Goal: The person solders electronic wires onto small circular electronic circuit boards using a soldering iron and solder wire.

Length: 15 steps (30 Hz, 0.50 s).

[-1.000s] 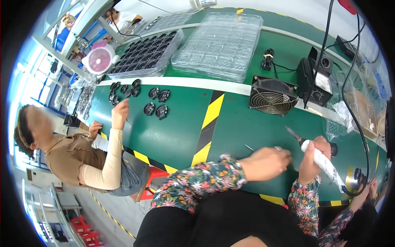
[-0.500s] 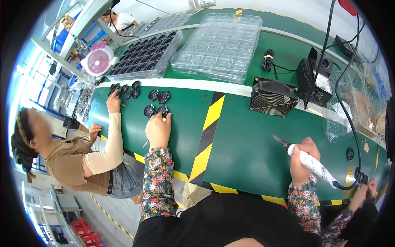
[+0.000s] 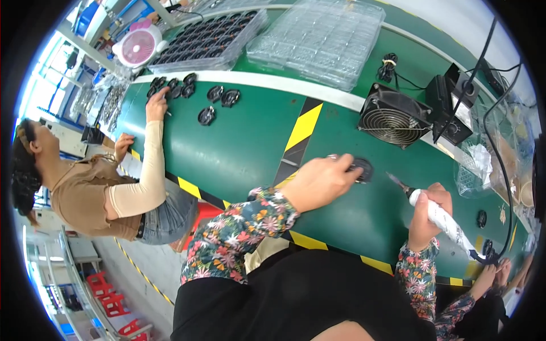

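My left hand [image 3: 322, 181] holds a small round black part [image 3: 362, 169] against the green table [image 3: 250, 136], fingers closed around its left side. My right hand [image 3: 427, 214] grips a white-handled soldering iron [image 3: 442, 219], its metal tip pointing up-left toward the black part and a short way from it. A cable runs from the iron's handle toward the lower right. Both my forearms wear flowered sleeves.
Several more round black parts [image 3: 207, 115] lie at the table's far left, where a seated co-worker's hand [image 3: 157, 98] reaches. Behind are a tray of black parts [image 3: 210, 40], clear plastic trays [image 3: 324, 34], a black fan [image 3: 392, 116], a black box [image 3: 455, 111] and a pink fan [image 3: 138, 48].
My left hand left the group of black parts at the far left and came back to the middle with one part. The soldering iron stayed near the same place.
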Each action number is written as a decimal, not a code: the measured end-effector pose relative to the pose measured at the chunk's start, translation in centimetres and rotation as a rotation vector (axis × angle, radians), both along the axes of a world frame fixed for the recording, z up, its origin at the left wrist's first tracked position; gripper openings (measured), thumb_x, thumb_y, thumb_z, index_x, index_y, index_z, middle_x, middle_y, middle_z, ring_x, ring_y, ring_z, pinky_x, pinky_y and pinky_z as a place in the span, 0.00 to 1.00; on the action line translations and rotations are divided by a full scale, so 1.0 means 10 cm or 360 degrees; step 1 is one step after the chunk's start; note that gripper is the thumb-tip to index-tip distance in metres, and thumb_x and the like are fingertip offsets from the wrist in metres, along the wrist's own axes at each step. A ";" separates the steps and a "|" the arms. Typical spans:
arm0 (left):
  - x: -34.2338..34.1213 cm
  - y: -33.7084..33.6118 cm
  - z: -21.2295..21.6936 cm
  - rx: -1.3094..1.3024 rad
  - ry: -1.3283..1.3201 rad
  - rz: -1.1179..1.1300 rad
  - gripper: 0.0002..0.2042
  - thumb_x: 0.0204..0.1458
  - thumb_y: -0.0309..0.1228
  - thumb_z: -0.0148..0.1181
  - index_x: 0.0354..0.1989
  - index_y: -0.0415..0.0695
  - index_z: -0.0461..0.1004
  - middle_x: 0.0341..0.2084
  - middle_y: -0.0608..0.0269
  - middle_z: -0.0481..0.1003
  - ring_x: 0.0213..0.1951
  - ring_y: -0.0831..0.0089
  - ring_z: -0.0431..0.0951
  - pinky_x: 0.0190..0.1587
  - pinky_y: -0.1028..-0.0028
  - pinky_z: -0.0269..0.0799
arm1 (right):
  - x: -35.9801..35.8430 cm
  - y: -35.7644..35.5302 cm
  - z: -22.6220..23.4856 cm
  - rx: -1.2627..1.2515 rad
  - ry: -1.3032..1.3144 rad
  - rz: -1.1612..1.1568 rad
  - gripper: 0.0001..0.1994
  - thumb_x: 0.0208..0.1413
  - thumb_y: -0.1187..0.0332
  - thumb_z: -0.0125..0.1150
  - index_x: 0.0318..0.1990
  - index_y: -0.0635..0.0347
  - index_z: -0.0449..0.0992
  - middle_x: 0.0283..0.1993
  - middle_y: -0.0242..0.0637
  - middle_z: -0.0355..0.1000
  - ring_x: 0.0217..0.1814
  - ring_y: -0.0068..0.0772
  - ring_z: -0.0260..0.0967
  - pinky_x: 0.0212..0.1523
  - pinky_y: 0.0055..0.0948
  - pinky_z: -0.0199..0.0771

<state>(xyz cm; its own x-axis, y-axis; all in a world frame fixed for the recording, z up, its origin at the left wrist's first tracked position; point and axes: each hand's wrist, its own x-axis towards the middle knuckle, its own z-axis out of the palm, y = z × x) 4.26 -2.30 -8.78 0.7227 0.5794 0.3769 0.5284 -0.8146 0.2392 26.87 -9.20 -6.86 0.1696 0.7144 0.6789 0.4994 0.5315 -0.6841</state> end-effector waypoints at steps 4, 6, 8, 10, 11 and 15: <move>0.15 -0.02 0.08 0.0025 0.0057 -0.0160 0.13 0.43 0.29 0.59 0.41 0.46 0.75 0.28 0.62 0.66 0.28 0.70 0.73 0.28 0.72 0.72 | 0.00 0.02 -0.01 0.0044 0.0052 -0.0001 0.04 0.47 0.78 0.55 0.27 0.64 0.65 0.21 0.34 0.61 0.22 0.25 0.55 0.24 0.25 0.55; 0.18 0.01 0.07 0.0002 0.0064 -0.0188 0.13 0.43 0.29 0.59 0.41 0.47 0.75 0.29 0.62 0.66 0.27 0.70 0.73 0.28 0.72 0.72 | 0.00 0.00 -0.01 -0.0009 0.0083 0.0000 0.04 0.47 0.79 0.55 0.27 0.64 0.65 0.21 0.34 0.60 0.22 0.25 0.55 0.24 0.25 0.56; 0.19 0.01 0.05 -0.0053 0.0000 -0.0252 0.13 0.44 0.29 0.58 0.40 0.48 0.76 0.30 0.63 0.66 0.26 0.70 0.73 0.28 0.71 0.71 | 0.03 -0.02 -0.02 -0.0057 0.0101 -0.0003 0.04 0.45 0.78 0.57 0.27 0.64 0.67 0.21 0.35 0.62 0.22 0.27 0.57 0.24 0.26 0.58; 0.19 0.00 0.04 -0.0115 0.0055 -0.0145 0.12 0.44 0.29 0.59 0.40 0.49 0.76 0.31 0.64 0.67 0.26 0.69 0.73 0.29 0.70 0.71 | 0.04 0.00 -0.04 -0.0102 0.0068 -0.0024 0.05 0.45 0.77 0.58 0.27 0.62 0.68 0.21 0.36 0.64 0.21 0.28 0.59 0.23 0.26 0.59; 0.17 -0.01 0.08 -0.0107 0.0039 -0.0218 0.12 0.44 0.29 0.59 0.40 0.49 0.76 0.31 0.64 0.67 0.26 0.69 0.73 0.29 0.70 0.71 | 0.02 0.00 -0.03 -0.0121 0.0090 -0.0006 0.05 0.44 0.77 0.59 0.26 0.62 0.68 0.21 0.36 0.65 0.20 0.29 0.60 0.23 0.27 0.60; 0.19 -0.01 0.17 -0.0137 0.0013 -0.0227 0.15 0.42 0.29 0.60 0.41 0.48 0.75 0.33 0.63 0.67 0.24 0.68 0.74 0.29 0.70 0.72 | 0.01 0.02 0.06 -0.0104 0.0058 0.0033 0.05 0.43 0.77 0.59 0.24 0.61 0.68 0.20 0.35 0.64 0.20 0.29 0.59 0.22 0.27 0.59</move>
